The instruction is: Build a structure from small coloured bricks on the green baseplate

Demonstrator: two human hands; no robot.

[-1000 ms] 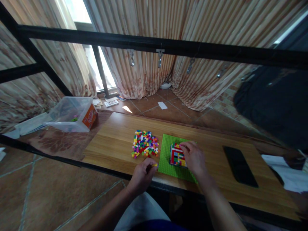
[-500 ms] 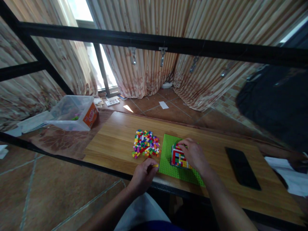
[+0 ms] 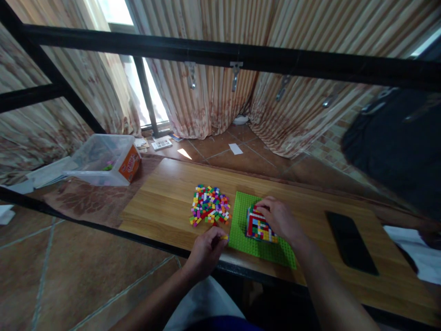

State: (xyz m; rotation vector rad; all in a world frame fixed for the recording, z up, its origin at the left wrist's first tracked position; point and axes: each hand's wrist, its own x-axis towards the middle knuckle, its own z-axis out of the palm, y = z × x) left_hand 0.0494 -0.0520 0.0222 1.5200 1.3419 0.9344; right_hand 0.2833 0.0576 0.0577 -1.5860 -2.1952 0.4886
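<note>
Between the fingertips of my left hand [image 3: 206, 250] is a small yellow toy brick [image 3: 224, 237], held at the near left edge of a green studded baseplate [image 3: 239, 202]. On that plate stands a low rectangular build [image 3: 259, 228] of many-coloured bricks. My right hand [image 3: 279, 219] reaches over its far right part, fingertips pinched down at the top edge near red bricks. Whatever those fingers grip is hidden beneath them. Left of the plate lies a loose pile of small coloured bricks [image 3: 209, 207].
A black phone-like slab [image 3: 351, 242] lies to the right on the wooden table [image 3: 161, 193]. Past the left end stands a clear plastic box [image 3: 99, 158] with an orange label. A black metal bar [image 3: 213, 50] crosses in front, before striped curtains [image 3: 213, 101].
The whole view has shifted slightly. My right fingertips stay at the far edge of the build, and my left hand still holds the yellow brick in the same place.
</note>
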